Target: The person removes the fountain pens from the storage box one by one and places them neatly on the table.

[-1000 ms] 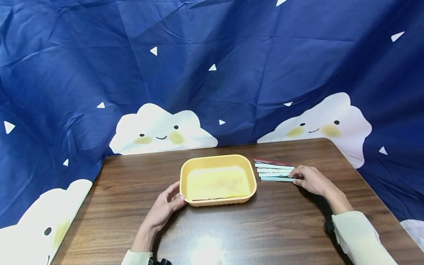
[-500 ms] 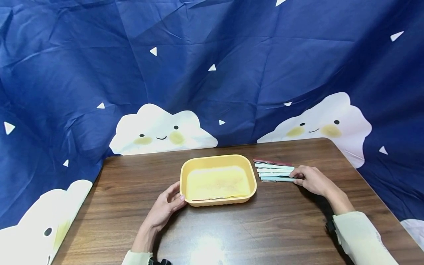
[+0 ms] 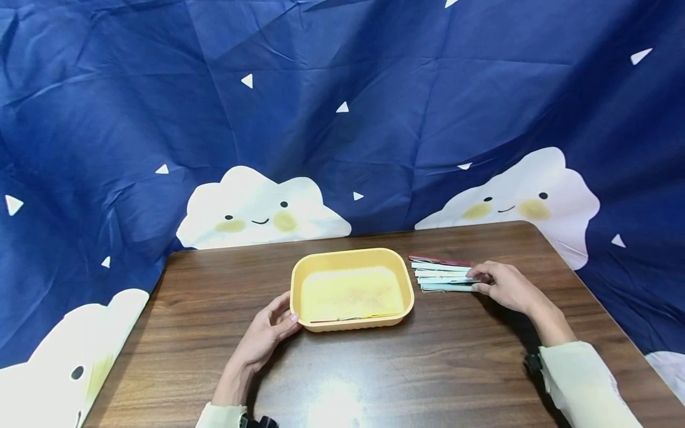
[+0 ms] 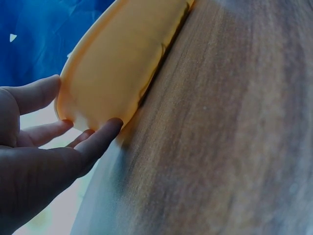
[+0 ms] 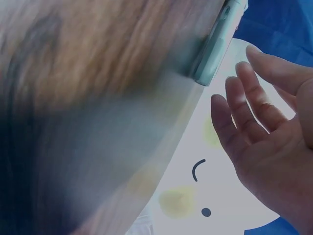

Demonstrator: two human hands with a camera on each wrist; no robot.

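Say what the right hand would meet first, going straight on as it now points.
Probably the pale-blue pens, directly ahead of the right hand in the head view; depth leaves any gap or contact unclear.

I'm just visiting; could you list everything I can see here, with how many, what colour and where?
Backdrop: one, blue, behind the table
Printed clouds: three with faces, white, on the backdrop
Triangles: many, white, on the backdrop
Table: one, brown, below everything
Tray: one, yellow, mid-table
Slim items: apparently two, reddish and yellow, inside the tray's near side
Dark red pen: one, right of the tray
Pale blue pens: about four, nearer than the red one
Sleeves: two, pale green, on the arms
Left hand: one, bare, touching the tray's near-left corner
Right hand: one, bare, at the pens' right ends
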